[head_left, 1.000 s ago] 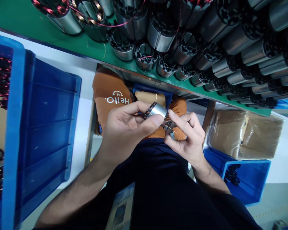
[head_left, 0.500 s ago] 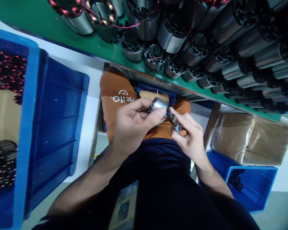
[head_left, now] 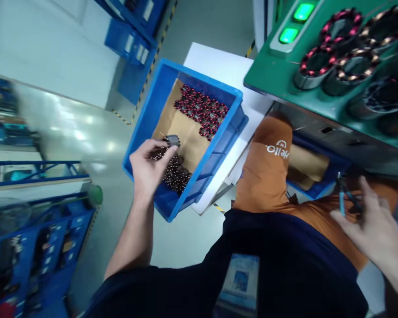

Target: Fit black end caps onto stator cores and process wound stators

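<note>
A metal motor stator (head_left: 173,141) with a thin wire end sticking out is pinched in my left hand (head_left: 149,165). That hand is over a blue crate (head_left: 203,180) lined with brown cardboard (head_left: 189,137). Beneath it in the crate lie copper-coloured wound stators (head_left: 177,176); red-wound stators (head_left: 204,110) stand in rows at the crate's far side. Over my lap on the right, my right hand (head_left: 374,221) holds small pliers (head_left: 342,194) with blue handles; the jaws point up and look slightly apart. My fingers partly cover the handles.
The crate rests on a white surface (head_left: 215,59) at my left. A green bench top (head_left: 272,70) at upper right carries several stators (head_left: 318,66) and two lit green switches (head_left: 289,35). Under the bench sits another blue box (head_left: 311,192). Blue racks (head_left: 36,247) stand far left.
My view has swung to the left. The left hand has carried the stator away from my lap to above the crate. My hands have parted, and the right one keeps the pliers near my thigh.
</note>
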Demonstrator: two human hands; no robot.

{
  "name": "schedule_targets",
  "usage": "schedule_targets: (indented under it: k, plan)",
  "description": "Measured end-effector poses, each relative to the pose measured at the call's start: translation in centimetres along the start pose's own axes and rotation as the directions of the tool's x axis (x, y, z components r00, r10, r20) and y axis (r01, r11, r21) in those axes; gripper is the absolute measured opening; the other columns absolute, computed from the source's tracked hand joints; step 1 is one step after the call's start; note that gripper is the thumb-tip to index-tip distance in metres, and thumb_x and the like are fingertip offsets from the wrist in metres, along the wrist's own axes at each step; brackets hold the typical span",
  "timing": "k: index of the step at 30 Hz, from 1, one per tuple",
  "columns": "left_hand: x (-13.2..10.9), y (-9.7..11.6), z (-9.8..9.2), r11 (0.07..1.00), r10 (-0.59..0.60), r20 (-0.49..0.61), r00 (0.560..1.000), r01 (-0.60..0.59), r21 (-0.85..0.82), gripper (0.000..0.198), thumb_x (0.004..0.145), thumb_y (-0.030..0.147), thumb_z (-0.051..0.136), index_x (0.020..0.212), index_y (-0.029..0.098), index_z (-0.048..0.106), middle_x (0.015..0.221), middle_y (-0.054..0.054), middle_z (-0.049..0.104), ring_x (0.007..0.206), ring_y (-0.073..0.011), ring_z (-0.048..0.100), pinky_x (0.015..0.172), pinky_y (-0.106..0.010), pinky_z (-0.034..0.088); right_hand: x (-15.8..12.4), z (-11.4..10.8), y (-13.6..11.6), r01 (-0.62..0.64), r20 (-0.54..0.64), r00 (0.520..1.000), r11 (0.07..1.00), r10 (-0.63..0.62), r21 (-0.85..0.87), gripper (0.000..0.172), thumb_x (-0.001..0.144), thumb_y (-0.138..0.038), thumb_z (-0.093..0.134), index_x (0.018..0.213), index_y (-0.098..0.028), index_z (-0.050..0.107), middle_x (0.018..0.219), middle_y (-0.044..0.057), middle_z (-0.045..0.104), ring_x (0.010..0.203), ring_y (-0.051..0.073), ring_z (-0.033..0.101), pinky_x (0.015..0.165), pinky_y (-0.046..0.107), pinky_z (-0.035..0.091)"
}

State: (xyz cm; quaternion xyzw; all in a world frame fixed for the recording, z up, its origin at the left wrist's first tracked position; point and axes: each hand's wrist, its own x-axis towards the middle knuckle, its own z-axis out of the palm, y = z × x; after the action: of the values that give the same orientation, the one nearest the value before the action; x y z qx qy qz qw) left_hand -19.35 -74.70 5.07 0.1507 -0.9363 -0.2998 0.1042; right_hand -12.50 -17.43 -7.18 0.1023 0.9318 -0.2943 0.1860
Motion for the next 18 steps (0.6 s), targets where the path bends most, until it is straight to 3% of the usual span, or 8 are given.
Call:
schedule_targets:
  k: [3, 6, 11, 14, 16, 18]
  plan:
    - [-0.2, -2.8, 0.0, 0.919, -0.057, 0.195, 0.979, -0.025, 0.394, 0.025, 0.103, 0.048, 0.087, 0.108, 0.023, 0.088, 0.134, -0.013, 0.081, 0.135, -0.0331, 0.073, 0.12, -0.052, 0.06, 0.5, 0.1, -0.5, 0.036, 0.004, 0.999, 0.999, -0.036, 0.005, 0.135, 0.095, -0.111, 0.055, 0.196, -0.023, 0.035, 0.136, 0.038, 0.068, 0.128, 0.062, 0.08, 0.108, 0.082, 0.057]
    - [-1.1, -3.6, 1.6, 0.79, -0.199, 0.321, 0.926, -0.042, 0.611, 0.028, 0.109, 0.049, 0.08, 0.111, 0.023, 0.092, 0.142, -0.017, 0.076, 0.143, -0.039, 0.064, 0.109, -0.052, 0.062, 1.0, 0.4, -0.7, 0.069, -0.004, 0.998, 0.998, -0.069, -0.002, 0.135, 0.093, -0.113, 0.052, 0.196, -0.026, 0.036, 0.129, 0.034, 0.067, 0.117, 0.06, 0.081, 0.105, 0.083, 0.056]
    - [-1.7, -4.1, 2.8, 0.701, -0.324, 0.323, 0.889, -0.003, 0.713, 0.03, 0.107, 0.048, 0.082, 0.103, 0.02, 0.092, 0.137, -0.02, 0.079, 0.142, -0.0433, 0.065, 0.104, -0.052, 0.064, 1.5, 1.2, 0.4, 0.125, -0.009, 0.992, 0.992, -0.125, 0.015, 0.119, 0.097, -0.102, 0.061, 0.194, -0.036, 0.039, 0.119, 0.027, 0.065, 0.105, 0.05, 0.081, 0.094, 0.076, 0.055]
    - [-2.0, -3.9, 2.0, 0.672, -0.382, 0.311, 0.87, 0.03, 0.74, 0.029, 0.106, 0.048, 0.083, 0.11, 0.021, 0.092, 0.135, -0.017, 0.083, 0.141, -0.041, 0.071, 0.102, -0.047, 0.065, 1.3, 1.4, -0.3, 0.064, 0.032, 0.997, 0.997, -0.063, -0.037, 0.114, 0.1, -0.09, 0.057, 0.193, -0.026, 0.044, 0.127, 0.028, 0.069, 0.102, 0.049, 0.082, 0.098, 0.072, 0.061]
    - [-2.4, -2.9, 1.1, 0.677, -0.389, 0.305, 0.869, 0.045, 0.735, 0.033, 0.109, 0.05, 0.079, 0.121, 0.022, 0.092, 0.141, -0.016, 0.084, 0.138, -0.0392, 0.075, 0.1, -0.045, 0.065, 0.9, 1.2, -1.8, 0.001, 0.043, 0.999, 0.996, 0.003, -0.088, 0.114, 0.098, -0.082, 0.057, 0.191, -0.017, 0.046, 0.137, 0.031, 0.072, 0.112, 0.052, 0.084, 0.105, 0.07, 0.065]
    - [-2.8, -1.1, 0.5, 0.718, -0.331, 0.275, 0.903, 0.052, 0.694, 0.039, 0.112, 0.053, 0.075, 0.129, 0.022, 0.09, 0.145, -0.016, 0.082, 0.134, -0.0393, 0.078, 0.1, -0.047, 0.066, 0.5, 0.8, -3.7, -0.053, 0.035, 0.998, 0.996, 0.056, -0.078, 0.116, 0.093, -0.074, 0.06, 0.188, -0.008, 0.046, 0.147, 0.032, 0.075, 0.129, 0.054, 0.082, 0.113, 0.068, 0.065]
